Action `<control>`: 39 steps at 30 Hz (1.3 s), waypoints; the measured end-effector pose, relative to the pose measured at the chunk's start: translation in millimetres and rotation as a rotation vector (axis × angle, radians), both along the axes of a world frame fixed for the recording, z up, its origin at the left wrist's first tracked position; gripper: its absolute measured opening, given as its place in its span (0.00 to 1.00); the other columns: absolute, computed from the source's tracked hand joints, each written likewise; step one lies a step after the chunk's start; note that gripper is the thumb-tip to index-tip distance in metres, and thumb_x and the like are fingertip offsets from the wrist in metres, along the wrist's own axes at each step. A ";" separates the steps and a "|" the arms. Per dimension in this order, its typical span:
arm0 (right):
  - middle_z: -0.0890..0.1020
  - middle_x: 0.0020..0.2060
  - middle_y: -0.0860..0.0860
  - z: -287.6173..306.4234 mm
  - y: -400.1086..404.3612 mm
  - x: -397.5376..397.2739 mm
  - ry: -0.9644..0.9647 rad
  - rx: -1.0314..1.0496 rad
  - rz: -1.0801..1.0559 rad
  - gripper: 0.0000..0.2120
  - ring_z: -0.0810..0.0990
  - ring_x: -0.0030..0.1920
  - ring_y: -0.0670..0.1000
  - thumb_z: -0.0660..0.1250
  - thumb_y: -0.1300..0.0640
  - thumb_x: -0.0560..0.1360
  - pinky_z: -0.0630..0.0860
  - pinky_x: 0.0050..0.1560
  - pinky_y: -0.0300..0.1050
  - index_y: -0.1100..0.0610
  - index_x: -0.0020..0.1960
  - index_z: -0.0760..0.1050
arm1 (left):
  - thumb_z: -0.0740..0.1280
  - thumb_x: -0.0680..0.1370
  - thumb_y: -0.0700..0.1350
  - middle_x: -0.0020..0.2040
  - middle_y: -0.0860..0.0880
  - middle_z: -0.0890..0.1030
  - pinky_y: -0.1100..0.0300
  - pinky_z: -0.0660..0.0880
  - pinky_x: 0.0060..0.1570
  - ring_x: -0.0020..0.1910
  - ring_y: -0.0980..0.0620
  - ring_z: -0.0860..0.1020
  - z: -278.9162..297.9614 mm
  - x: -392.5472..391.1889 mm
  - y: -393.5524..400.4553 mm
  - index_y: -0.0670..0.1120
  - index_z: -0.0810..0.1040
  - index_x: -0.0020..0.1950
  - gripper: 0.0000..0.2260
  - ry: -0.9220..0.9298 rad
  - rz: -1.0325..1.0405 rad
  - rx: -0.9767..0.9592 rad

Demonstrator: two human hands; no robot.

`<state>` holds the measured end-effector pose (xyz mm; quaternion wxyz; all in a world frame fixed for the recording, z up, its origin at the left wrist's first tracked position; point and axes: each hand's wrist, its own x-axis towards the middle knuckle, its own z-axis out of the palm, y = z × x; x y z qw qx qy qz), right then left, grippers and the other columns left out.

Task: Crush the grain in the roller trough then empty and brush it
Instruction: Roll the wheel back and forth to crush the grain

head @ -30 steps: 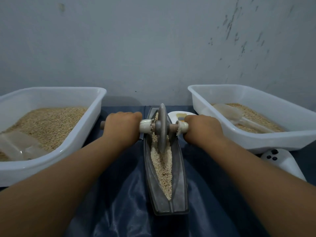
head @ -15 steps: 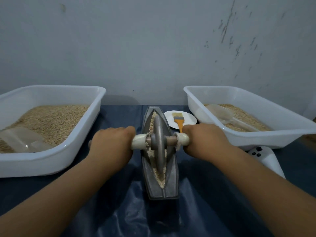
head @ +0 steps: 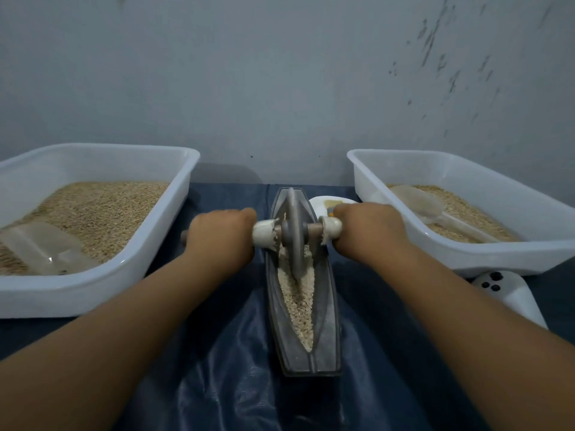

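On the desk (head: pixel 217 384), two white tubs (head: pixel 93 293) flank my trough (head: pixel 323 309) of grain (head: pixel 298 300). The roller wheel (head: pixel 294 234) stands at its far half; my left hand (head: pixel 217 236) and right hand (head: pixel 367 231) seem wrapped round its handles.

Both hands on the roller in the grain trough

The left hand (head: pixel 217 233) and right hand (head: pixel 367 227) grip the axle of the roller wheel (head: pixel 294 234), standing upright in the trough (head: pixel 326 306) over crushed grain (head: pixel 298 303), between two white tubs.

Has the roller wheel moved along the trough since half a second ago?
Yes. The wheel has rolled away from the person, toward the trough's far end; more grain now shows on its near side.
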<state>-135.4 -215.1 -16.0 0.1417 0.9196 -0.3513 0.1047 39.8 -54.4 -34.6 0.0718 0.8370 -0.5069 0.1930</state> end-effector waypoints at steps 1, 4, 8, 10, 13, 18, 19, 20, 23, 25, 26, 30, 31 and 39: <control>0.71 0.30 0.45 -0.8 -5.0 5.4 -0.029 0.003 -0.003 0.07 0.74 0.32 0.50 0.64 0.52 0.67 0.61 0.32 0.42 0.46 0.44 0.71 | 0.69 0.71 0.49 0.33 0.54 0.68 0.55 0.70 0.35 0.34 0.49 0.71 2.5 4.8 -8.4 0.52 0.65 0.42 0.12 -0.014 -0.005 -0.003; 0.73 0.33 0.46 -8.7 -15.1 10.1 -0.119 -0.009 -0.017 0.06 0.75 0.37 0.53 0.65 0.49 0.70 0.65 0.37 0.44 0.47 0.46 0.74 | 0.69 0.70 0.47 0.33 0.54 0.67 0.55 0.65 0.37 0.34 0.49 0.69 8.7 11.6 -25.7 0.51 0.67 0.43 0.10 -0.072 -0.008 -0.024; 0.74 0.34 0.46 -12.6 -10.5 0.3 -0.092 0.051 -0.033 0.10 0.72 0.36 0.52 0.64 0.51 0.71 0.66 0.38 0.44 0.45 0.53 0.75 | 0.69 0.71 0.49 0.34 0.54 0.68 0.55 0.63 0.36 0.34 0.50 0.69 10.9 4.3 -18.8 0.52 0.65 0.42 0.12 -0.103 -0.039 -0.011; 0.74 0.34 0.46 -9.8 -1.8 -9.4 -0.043 0.100 -0.019 0.08 0.74 0.36 0.52 0.64 0.53 0.70 0.66 0.35 0.43 0.46 0.50 0.72 | 0.69 0.72 0.50 0.33 0.54 0.67 0.56 0.63 0.36 0.34 0.51 0.69 10.6 -5.6 -4.6 0.53 0.63 0.42 0.13 -0.090 -0.057 0.004; 0.74 0.32 0.45 -2.4 18.9 -33.1 0.028 0.160 0.028 0.07 0.73 0.33 0.50 0.66 0.51 0.67 0.63 0.30 0.41 0.48 0.38 0.67 | 0.66 0.73 0.49 0.31 0.54 0.65 0.57 0.64 0.35 0.33 0.52 0.69 9.3 -24.5 25.3 0.53 0.62 0.41 0.11 -0.077 -0.081 -0.005; 0.75 0.30 0.44 15.2 52.1 -70.5 0.056 0.166 0.075 0.07 0.72 0.31 0.42 0.66 0.48 0.64 0.62 0.26 0.41 0.46 0.36 0.68 | 0.72 0.66 0.46 0.29 0.53 0.70 0.59 0.62 0.29 0.27 0.50 0.69 9.1 -49.6 68.0 0.53 0.63 0.38 0.17 -0.120 -0.183 -0.093; 0.75 0.30 0.44 16.3 54.9 -72.9 0.058 0.164 0.075 0.07 0.72 0.31 0.42 0.66 0.47 0.64 0.62 0.26 0.40 0.46 0.37 0.68 | 0.74 0.63 0.44 0.27 0.53 0.70 0.59 0.62 0.27 0.24 0.49 0.69 8.4 -50.5 71.0 0.52 0.63 0.36 0.19 -0.131 -0.208 -0.128; 0.75 0.30 0.44 17.1 56.4 -73.0 0.063 0.159 0.072 0.07 0.72 0.31 0.42 0.67 0.47 0.64 0.63 0.26 0.40 0.46 0.37 0.68 | 0.75 0.61 0.43 0.26 0.53 0.70 0.60 0.62 0.26 0.23 0.49 0.69 8.0 -50.0 71.7 0.52 0.63 0.35 0.20 -0.133 -0.212 -0.135; 0.75 0.29 0.45 9.2 48.3 -60.7 0.052 0.144 0.039 0.08 0.71 0.30 0.43 0.66 0.47 0.65 0.62 0.26 0.40 0.47 0.36 0.68 | 0.71 0.66 0.46 0.28 0.54 0.66 0.59 0.60 0.29 0.27 0.50 0.68 3.3 -39.6 58.1 0.53 0.62 0.37 0.16 -0.130 -0.140 -0.073; 0.74 0.30 0.45 1.1 35.0 -42.4 0.001 0.083 0.038 0.06 0.69 0.28 0.45 0.65 0.48 0.66 0.59 0.27 0.40 0.47 0.36 0.68 | 0.67 0.70 0.49 0.30 0.54 0.65 0.59 0.60 0.32 0.30 0.51 0.67 -0.4 -27.0 39.5 0.53 0.62 0.39 0.12 -0.102 -0.059 -0.037; 0.75 0.31 0.45 -1.9 24.9 -30.0 -0.016 0.039 0.040 0.04 0.70 0.29 0.47 0.64 0.49 0.66 0.59 0.28 0.40 0.46 0.39 0.70 | 0.66 0.71 0.49 0.31 0.54 0.64 0.58 0.60 0.32 0.31 0.51 0.67 -0.5 -20.0 28.7 0.53 0.62 0.39 0.11 -0.083 -0.032 -0.028; 0.78 0.38 0.44 -5.0 -14.9 11.1 0.007 0.125 -0.048 0.14 0.75 0.39 0.52 0.66 0.49 0.69 0.67 0.38 0.44 0.44 0.55 0.76 | 0.68 0.71 0.50 0.33 0.54 0.67 0.56 0.64 0.35 0.33 0.50 0.68 6.8 2.8 -14.5 0.53 0.64 0.42 0.12 -0.096 -0.021 -0.019; 0.77 0.37 0.44 -5.8 -22.0 16.8 -0.012 0.166 -0.064 0.13 0.75 0.39 0.52 0.66 0.49 0.69 0.68 0.39 0.45 0.45 0.54 0.76 | 0.68 0.71 0.50 0.34 0.54 0.68 0.56 0.64 0.36 0.34 0.50 0.68 10.5 7.2 -23.7 0.52 0.64 0.42 0.12 -0.119 -0.016 -0.022; 0.80 0.42 0.47 -18.3 -16.7 0.4 -0.101 0.198 -0.025 0.13 0.78 0.41 0.52 0.65 0.49 0.69 0.71 0.38 0.44 0.44 0.54 0.75 | 0.69 0.71 0.50 0.35 0.53 0.69 0.56 0.64 0.37 0.35 0.48 0.72 15.3 1.7 -21.0 0.52 0.64 0.42 0.13 -0.187 -0.057 -0.017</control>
